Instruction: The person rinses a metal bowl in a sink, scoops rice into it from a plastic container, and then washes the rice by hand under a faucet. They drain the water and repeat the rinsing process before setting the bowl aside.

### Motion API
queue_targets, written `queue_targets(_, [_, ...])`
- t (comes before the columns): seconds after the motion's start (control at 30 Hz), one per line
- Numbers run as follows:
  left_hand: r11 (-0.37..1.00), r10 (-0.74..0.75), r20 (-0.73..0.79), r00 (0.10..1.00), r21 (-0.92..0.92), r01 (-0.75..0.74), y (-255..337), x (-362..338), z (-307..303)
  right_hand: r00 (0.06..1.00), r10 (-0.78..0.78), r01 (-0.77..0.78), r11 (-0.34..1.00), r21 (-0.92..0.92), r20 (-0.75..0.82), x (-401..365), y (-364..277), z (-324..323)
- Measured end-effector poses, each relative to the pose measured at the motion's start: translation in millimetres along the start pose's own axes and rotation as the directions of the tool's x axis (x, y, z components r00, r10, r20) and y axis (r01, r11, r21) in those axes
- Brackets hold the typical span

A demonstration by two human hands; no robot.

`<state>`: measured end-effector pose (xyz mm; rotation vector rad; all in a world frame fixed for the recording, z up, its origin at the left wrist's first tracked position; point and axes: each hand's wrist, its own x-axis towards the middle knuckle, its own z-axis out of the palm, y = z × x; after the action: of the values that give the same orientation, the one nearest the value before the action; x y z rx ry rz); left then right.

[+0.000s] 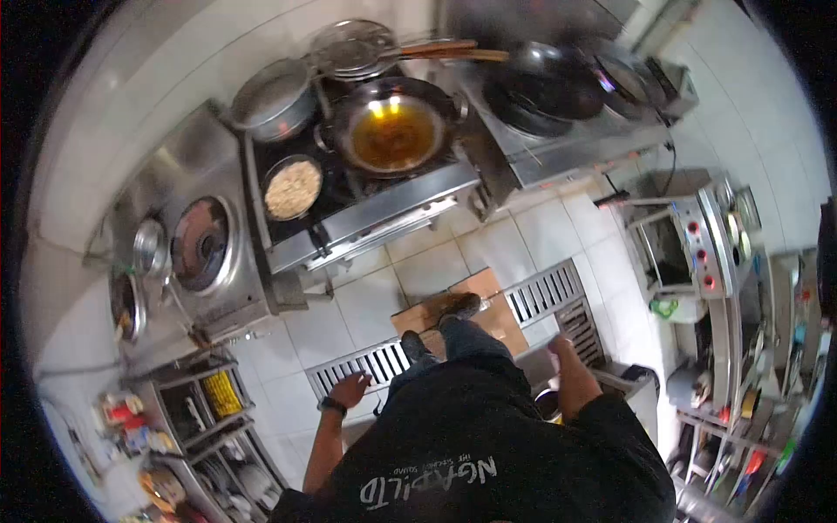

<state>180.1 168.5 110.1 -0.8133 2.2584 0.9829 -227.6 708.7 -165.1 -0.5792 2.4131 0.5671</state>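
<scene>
My left hand (352, 388), with a dark band on the wrist, hangs out to the side above the floor, its fingers apart and nothing in them. A slotted floor grate (384, 362) shows just beyond it. On the other side, my right hand (562, 349) is small and blurred, at the edge of a metal panel (534, 350) beside my hip; I cannot tell whether its fingers grip that edge. My shoes (462, 307) stand on a flattened cardboard sheet (493, 305).
Ahead is a stove with a wok of oil (397, 131), a small pan of pale food (294, 187) and a deep pot (275, 98). A dark wok (549, 80) sits further right. Racks (205, 427) stand at left, an oven (676, 248) at right.
</scene>
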Motion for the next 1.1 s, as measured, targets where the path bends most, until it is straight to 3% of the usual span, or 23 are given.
queue_targets(0.13, [0.973,0.122,0.068,0.99,0.186,-0.133,53.8,71.5,-36.7,0.973,0.096,-0.121,0.986,0.111,0.212,-90.2,59.5,61.4])
queue_targets(0.23, [0.918,0.289,0.178,0.941,0.227,-0.325,112.4,131.7,-35.6,0.936,0.188,-0.316,0.82,0.477,0.297,-126.5,42.4,143.8])
queue_targets(0.37, [0.798,0.489,0.243,0.838,0.264,-0.542,227.3,197.7,-22.8,0.909,0.22,-0.412,0.605,0.681,0.354,-169.6,-23.7,146.9])
queue_targets(0.43, [0.835,0.452,0.365,0.814,0.15,-0.53,273.2,231.1,-5.5,0.893,0.216,-0.449,0.498,0.742,0.395,-182.7,-45.0,148.8])
queue_targets(0.47, [0.827,0.478,0.354,0.804,0.126,-0.548,304.8,236.7,-1.1,0.887,0.214,-0.461,0.453,0.763,0.409,-184.8,-48.0,154.8])
queue_targets(0.5, [0.814,0.488,0.363,0.794,0.139,-0.564,325.5,251.3,5.3,0.88,0.212,-0.475,0.414,0.777,0.425,-188.1,-48.5,149.5])
queue_targets(0.57, [0.855,0.325,0.444,0.835,0.239,-0.46,346.2,292.8,28.2,0.876,0.225,-0.483,0.361,0.798,0.427,-181.2,-36.6,155.0])
queue_targets(0.6, [0.847,0.331,0.449,0.83,0.248,-0.471,338.0,325.2,43.8,0.878,0.247,-0.476,0.348,0.808,0.41,-176.1,-23.2,149.9])
queue_targets(0.63, [0.591,0.474,0.532,0.702,0.398,-0.701,324.0,362.6,59.9,0.886,0.28,-0.452,0.342,0.824,0.37,-163.6,-3.7,151.6])
queue_targets(0.67, [0.257,0.547,0.638,0.542,0.488,-0.834,323.2,382.6,69.4,0.896,0.342,-0.402,0.362,0.841,0.282,-147.8,19.1,154.6])
queue_targets(0.7, [0.249,0.541,0.645,0.539,0.489,-0.836,347.7,375.0,71.0,0.892,0.431,-0.321,0.392,0.862,0.137,-132.3,45.6,153.7])
queue_targets(0.73, [0.376,0.328,0.698,0.637,0.522,-0.766,382.7,358.8,71.1,0.831,0.551,-0.21,0.439,0.874,-0.077,-126.9,69.4,141.9])
queue_targets(0.77, [0.509,0.237,0.702,0.672,0.499,-0.701,410.3,351.4,77.8,0.717,0.637,-0.123,0.518,0.847,-0.285,-122.1,93.9,127.4])
queue_targets(0.83, [0.725,0.177,0.709,0.683,0.375,-0.578,455.5,345.7,99.4,0.712,0.693,-0.243,0.096,0.965,0.11,-132.0,177.5,11.9])
queue_targets(0.9, [0.825,0.16,0.73,0.664,0.271,-0.496,501.7,349.3,124.7,0.683,0.718,-0.116,-0.073,0.991,0.132,-140.2,232.3,-51.4])
queue_targets(0.93, [0.852,0.158,0.739,0.655,0.234,-0.469,523.5,353.3,136.3,0.656,0.737,0.023,-0.236,0.972,0.164,-142.0,254.0,-77.2])
queue_targets(0.97, [0.871,0.155,0.749,0.645,0.205,-0.447,546.0,357.6,146.9,0.652,0.736,0.015,-0.254,0.967,0.183,-148.2,275.9,-108.9])
queue_targets(1.03, [0.896,0.148,0.77,0.62,0.162,-0.414,588.5,367.9,168.5,0.468,0.866,-0.094,-0.148,0.985,0.175,-158.7,315.4,-152.4])
queue_targets(1.1, [0.905,0.144,0.802,0.579,0.13,-0.405,637.0,383.7,194.1,0.29,0.936,-0.075,-0.185,0.98,0.199,-151.9,342.7,-147.5])
